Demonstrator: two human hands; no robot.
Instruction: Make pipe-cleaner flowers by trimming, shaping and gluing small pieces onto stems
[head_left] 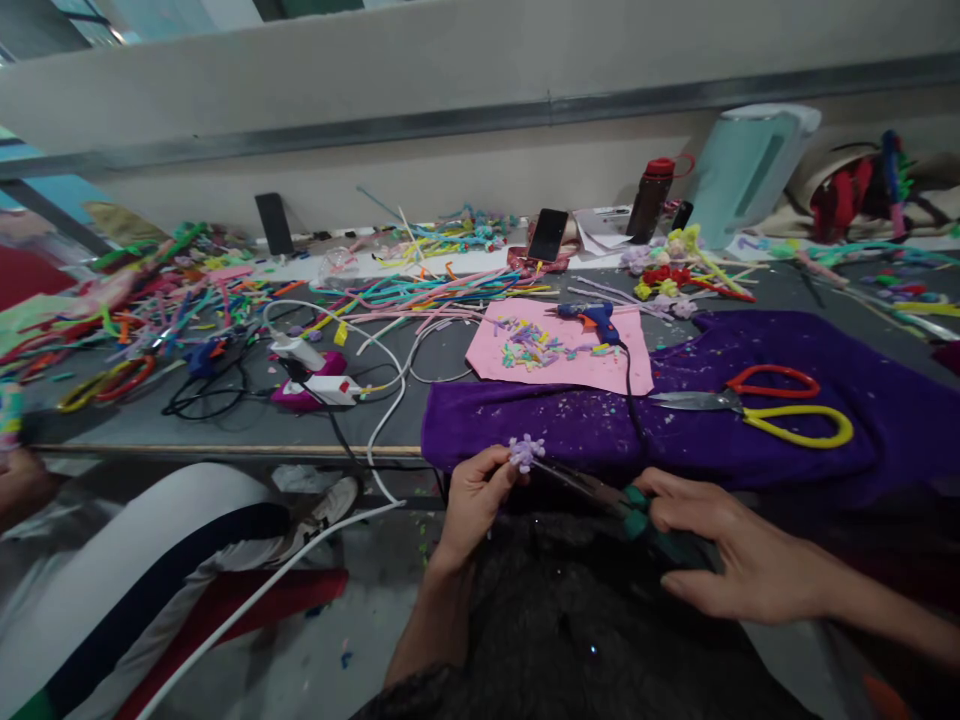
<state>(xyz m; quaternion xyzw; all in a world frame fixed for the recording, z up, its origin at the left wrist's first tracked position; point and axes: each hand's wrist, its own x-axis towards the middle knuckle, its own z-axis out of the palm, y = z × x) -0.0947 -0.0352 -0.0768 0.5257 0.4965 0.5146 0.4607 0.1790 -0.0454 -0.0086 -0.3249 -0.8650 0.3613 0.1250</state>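
Head view: left hand (474, 500) pinches small fuzzy lilac pipe-cleaner flower (526, 452) over purple cloth's (757, 455) near edge; right hand (724, 555) closed on green-handled pliers (600, 488), whose long axis points left, tips at the flower.

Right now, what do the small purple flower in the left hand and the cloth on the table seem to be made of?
Purple flower: probably fuzzy pipe cleaner, matte; its petals look soft and tufted. Left hand pinches it. Purple cloth: apparently soft matte fabric, perhaps fleece or felt; it drapes and holds clinging scraps.
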